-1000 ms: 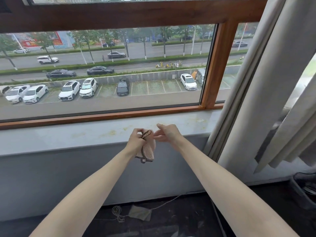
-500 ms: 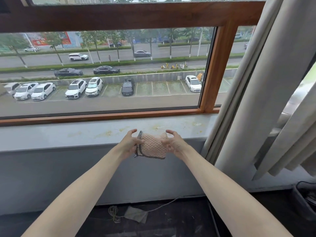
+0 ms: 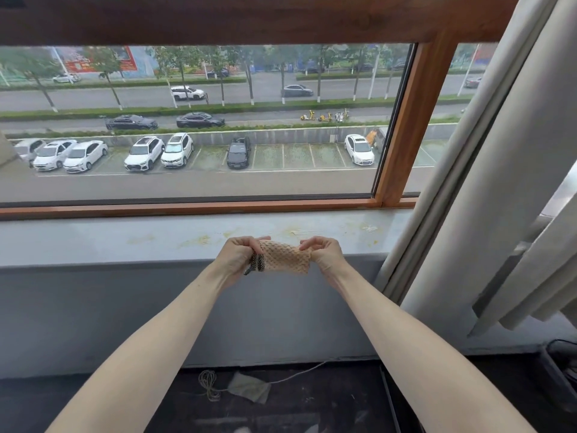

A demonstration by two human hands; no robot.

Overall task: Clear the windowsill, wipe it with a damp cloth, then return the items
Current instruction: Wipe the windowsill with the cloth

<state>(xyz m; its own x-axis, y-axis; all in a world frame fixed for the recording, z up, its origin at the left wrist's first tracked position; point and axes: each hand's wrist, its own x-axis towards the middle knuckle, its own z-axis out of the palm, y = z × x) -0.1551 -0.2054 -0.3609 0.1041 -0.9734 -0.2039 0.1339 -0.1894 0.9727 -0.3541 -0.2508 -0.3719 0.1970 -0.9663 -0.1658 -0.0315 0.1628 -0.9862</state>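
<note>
A small peach waffle-weave cloth (image 3: 285,257) with a dark striped edge is stretched between my two hands, just in front of the windowsill's front edge. My left hand (image 3: 239,256) pinches its left end, where the dark edge bunches. My right hand (image 3: 324,253) pinches its right end. The grey windowsill (image 3: 109,240) runs across the view below the wooden window frame. Yellowish stains mark its surface behind my hands. No items stand on the visible part of the sill.
A pale curtain (image 3: 487,182) hangs at the right, over the sill's right end. On the dark floor below lie a coiled cord (image 3: 208,384) and a small flat pouch (image 3: 249,390). A dark bin (image 3: 562,367) sits at the lower right.
The cloth hung bunched from my left hand a second ago. Both hands then spread it out, and now they hold it stretched flat between them.
</note>
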